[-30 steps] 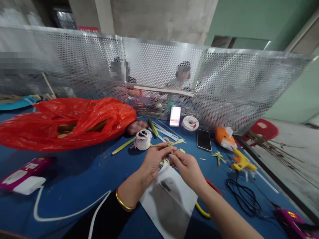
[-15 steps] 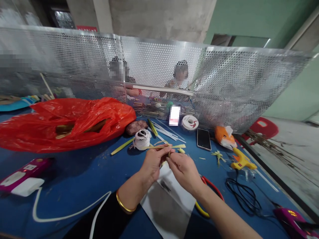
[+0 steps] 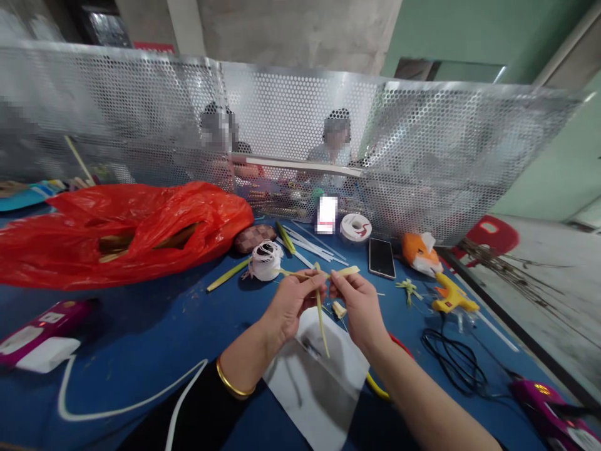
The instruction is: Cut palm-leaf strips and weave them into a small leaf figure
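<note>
My left hand (image 3: 292, 302) pinches crossed yellow-green leaf strips (image 3: 320, 313) above a white paper sheet (image 3: 314, 388). One strip hangs down from the crossing, and another runs sideways toward my right hand (image 3: 359, 305). The right fingers are closed on that sideways strip, whose pale end sticks out beyond them. Just under my hands lies a small pale yellow piece (image 3: 339, 309). Left of them stands a roll of white cord (image 3: 265, 260), with a green-yellow stalk (image 3: 228, 275) beside it.
A red plastic bag (image 3: 211, 219) fills the left back. Behind stands a perforated metal screen (image 3: 291, 106), with people beyond it. At right are a phone (image 3: 382, 257), a tissue pack (image 3: 421, 252), a yellow glue gun (image 3: 454, 294) and black cable (image 3: 453, 357). A white spool (image 3: 355, 227) lies ahead.
My right hand has moved apart from my left, to the right. The strips now show crossed, one hanging downward, where before both hands were together over them.
</note>
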Demonstrator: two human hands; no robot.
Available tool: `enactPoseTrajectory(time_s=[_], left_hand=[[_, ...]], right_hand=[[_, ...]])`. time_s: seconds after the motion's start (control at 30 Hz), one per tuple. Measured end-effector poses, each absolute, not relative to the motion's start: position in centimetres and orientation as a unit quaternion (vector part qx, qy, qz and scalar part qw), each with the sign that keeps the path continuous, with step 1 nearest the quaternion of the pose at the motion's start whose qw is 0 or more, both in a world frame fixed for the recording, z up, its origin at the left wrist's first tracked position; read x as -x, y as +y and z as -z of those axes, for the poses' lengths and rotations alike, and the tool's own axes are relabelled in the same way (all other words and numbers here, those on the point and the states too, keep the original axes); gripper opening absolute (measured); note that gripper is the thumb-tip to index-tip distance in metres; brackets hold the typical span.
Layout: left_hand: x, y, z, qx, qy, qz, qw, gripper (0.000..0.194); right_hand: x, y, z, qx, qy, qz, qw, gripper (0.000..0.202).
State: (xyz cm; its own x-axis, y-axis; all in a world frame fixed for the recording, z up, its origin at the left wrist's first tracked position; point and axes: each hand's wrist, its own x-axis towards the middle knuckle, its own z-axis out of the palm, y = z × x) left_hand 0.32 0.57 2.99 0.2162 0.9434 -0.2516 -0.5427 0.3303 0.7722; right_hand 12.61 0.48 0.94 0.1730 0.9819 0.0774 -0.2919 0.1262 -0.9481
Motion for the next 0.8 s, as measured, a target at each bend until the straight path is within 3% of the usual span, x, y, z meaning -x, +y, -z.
enactPoseTrajectory(time_s=[0.27, 0.8], left_hand=[[-0.4, 0.7, -2.5, -0.319, 0.408, -0.508, 0.688, 0.016], [-0.3, 0.7, -3.0, -0.314, 0.418, -0.492, 0.697, 0.020]], right_hand=[[-12.9, 0.4, -1.0, 0.450, -0.465, -0.419, 0.636, 0.024], [-13.6, 0.6, -1.4, 0.450, -0.466, -0.392, 0.653, 0.028]])
